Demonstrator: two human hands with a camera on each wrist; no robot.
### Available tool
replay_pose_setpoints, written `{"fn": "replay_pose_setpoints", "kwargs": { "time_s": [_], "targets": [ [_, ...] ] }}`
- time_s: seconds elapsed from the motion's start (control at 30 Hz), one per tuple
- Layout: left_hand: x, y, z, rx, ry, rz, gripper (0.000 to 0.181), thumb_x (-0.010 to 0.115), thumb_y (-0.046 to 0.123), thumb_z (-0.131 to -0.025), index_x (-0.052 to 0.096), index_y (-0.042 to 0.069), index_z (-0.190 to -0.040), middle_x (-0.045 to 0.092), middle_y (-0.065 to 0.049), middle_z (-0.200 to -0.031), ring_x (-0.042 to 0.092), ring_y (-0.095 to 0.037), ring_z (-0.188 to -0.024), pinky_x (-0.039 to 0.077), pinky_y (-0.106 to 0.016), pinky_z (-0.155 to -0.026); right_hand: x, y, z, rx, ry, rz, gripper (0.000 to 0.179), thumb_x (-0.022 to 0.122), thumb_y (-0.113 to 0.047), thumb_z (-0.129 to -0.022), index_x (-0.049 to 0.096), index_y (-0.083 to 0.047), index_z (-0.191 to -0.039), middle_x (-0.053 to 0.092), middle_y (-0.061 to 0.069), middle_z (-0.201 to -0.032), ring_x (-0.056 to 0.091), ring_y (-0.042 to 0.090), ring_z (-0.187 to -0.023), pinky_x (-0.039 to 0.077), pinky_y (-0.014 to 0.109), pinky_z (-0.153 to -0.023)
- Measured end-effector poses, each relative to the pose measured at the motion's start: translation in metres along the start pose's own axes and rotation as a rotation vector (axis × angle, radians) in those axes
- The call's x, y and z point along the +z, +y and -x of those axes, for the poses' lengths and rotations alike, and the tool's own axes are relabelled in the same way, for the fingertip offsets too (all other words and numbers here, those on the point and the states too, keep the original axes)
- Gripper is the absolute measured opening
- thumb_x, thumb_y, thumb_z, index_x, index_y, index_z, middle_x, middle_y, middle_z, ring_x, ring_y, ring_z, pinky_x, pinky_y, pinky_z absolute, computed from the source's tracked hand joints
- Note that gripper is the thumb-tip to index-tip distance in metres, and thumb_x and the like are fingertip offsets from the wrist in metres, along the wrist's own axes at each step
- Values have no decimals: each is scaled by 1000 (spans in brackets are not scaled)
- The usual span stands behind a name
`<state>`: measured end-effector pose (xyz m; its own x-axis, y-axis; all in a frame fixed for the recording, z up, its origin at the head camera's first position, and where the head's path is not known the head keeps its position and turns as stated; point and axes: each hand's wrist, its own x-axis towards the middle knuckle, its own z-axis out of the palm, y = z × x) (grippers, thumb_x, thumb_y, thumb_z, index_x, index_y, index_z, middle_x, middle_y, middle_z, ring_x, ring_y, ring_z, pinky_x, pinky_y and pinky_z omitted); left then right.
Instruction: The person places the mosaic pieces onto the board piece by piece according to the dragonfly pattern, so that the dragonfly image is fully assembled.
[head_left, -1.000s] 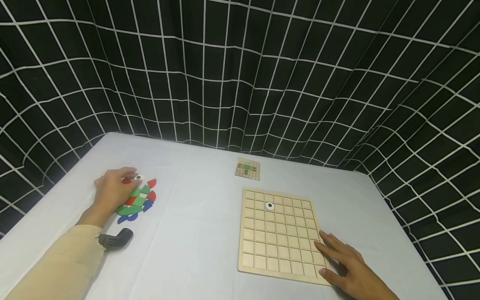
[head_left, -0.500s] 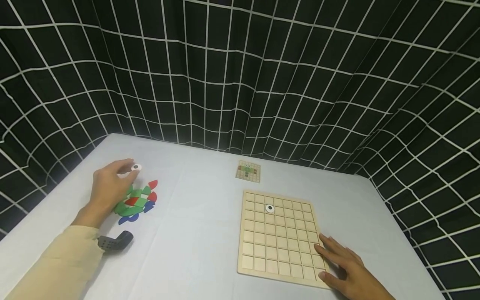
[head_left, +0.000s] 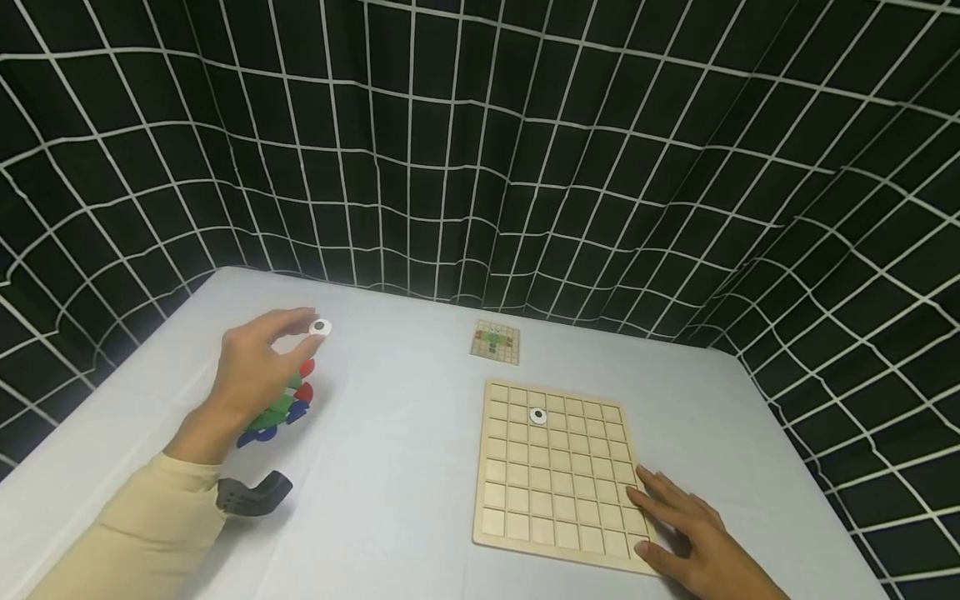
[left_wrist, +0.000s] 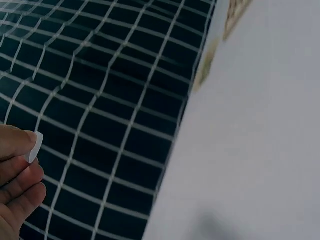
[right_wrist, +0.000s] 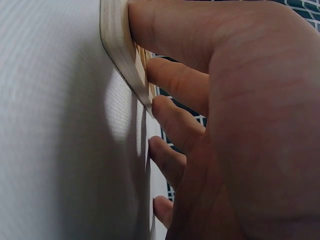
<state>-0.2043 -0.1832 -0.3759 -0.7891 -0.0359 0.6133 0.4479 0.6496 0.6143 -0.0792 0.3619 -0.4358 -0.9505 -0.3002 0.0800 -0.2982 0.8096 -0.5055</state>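
Eye piece [head_left: 320, 327]: white, round, with dark dot; in the air above the tablecloth [head_left: 390, 442], to the left and well apart from the board [head_left: 562, 479]; dot in plain sight, probably thanks to a pinch only near the rim.
Left hand [head_left: 253, 362]: thumb and fingers bent, tips closed on the eye piece (almost edge-on in the left wrist view, therefore only a thin white shape there); a light hold, seemingly enough for so small a thing.
Coloured pieces [head_left: 281, 407]: green, red and blue, close together on the tablecloth, partly hidden behind the left hand; perhaps gathered at this side for easy picking.
Second eye piece [head_left: 537, 416]: on the board, second row from the far edge, third column from the left.
Board: wooden, with square cells, lying flat and a little turned.
Right hand [head_left: 686, 525]: relaxed, fingers spread, holding nothing; thumb and fingertips resting at the right edge of the board, probably for keeping the board steady.
Picture card [head_left: 495, 342]: beyond the board, with small green and red figure on a grid; perhaps placed there for quick looking.
Curtain [head_left: 450, 142]: black with white lines, behind the tablecloth.
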Motion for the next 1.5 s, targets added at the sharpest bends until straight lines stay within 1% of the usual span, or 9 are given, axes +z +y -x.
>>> {"fn": "replay_pose_setpoints", "kwargs": {
  "time_s": [0.13,0.33,0.43,0.6,0.8,0.93,1.17,1.37,1.5],
  "targets": [
    [10,12,-5,145,59,49,33,80,-7,-77,73,-4,-110,74,-16,-104,70,-33,-96,38,-7,-90,1,0,-1,16,-8,-6,60,78,-37,-85,61,-17,-140,40,9,-156,12,-9,-141,14,73,-106],
    [25,27,-7,230,67,102,35,81,-10,-73,73,-5,-107,74,-15,-100,71,-32,-91,39,-8,-90,1,-1,-2,50,-24,-11,62,77,-40,-86,60,-17,-141,38,9,-157,25,30,-147,11,69,-111],
    [31,32,-6,246,61,123,36,82,-11,-72,73,-5,-107,75,-14,-99,71,-31,-90,40,-8,-90,1,-1,-2,58,-29,-10,62,77,-41,-86,60,-18,-141,38,9,-157,24,27,-148,10,67,-112],
    [42,39,-3,268,36,134,36,83,-9,-73,73,-3,-107,75,-12,-99,71,-27,-90,48,-18,-89,0,-1,-2,52,-25,-11,62,77,-40,-85,61,-18,-140,39,10,-157,22,21,-147,12,69,-110],
    [61,48,-2,308,2,184,35,84,-8,-73,73,-4,-106,75,-11,-98,71,-27,-89,56,-42,-83,0,-1,-4,58,-34,-17,62,78,-38,-84,61,-16,-140,39,11,-157,27,42,-144,15,73,-106],
    [76,55,-1,316,-37,218,35,84,-6,-74,73,-4,-106,75,-12,-98,71,-27,-89,56,-45,-83,0,0,-3,50,-33,-13,62,78,-37,-85,61,-16,-140,39,11,-157,25,31,-146,17,73,-104],
    [100,66,1,325,-86,262,32,83,-5,-75,73,-4,-106,75,-13,-98,71,-26,-88,57,-42,-82,1,3,-1,8,-13,-14,61,78,-36,-86,60,-19,-141,39,9,-157,10,-13,-138,18,71,-104],
    [120,75,5,315,-133,307,30,81,-4,-77,72,-5,-106,74,-13,-98,72,-26,-88,57,-40,-81,1,4,1,-36,8,4,60,78,-35,-86,60,-18,-141,41,8,-156,9,-16,-139,15,61,-110],
    [134,80,9,297,-189,337,28,80,-4,-79,72,-5,-106,74,-14,-99,72,-26,-89,57,-38,-83,0,4,1,-15,-4,-1,60,78,-38,-85,61,-22,-140,41,7,-156,9,-18,-137,18,68,-106]
  ]
}}
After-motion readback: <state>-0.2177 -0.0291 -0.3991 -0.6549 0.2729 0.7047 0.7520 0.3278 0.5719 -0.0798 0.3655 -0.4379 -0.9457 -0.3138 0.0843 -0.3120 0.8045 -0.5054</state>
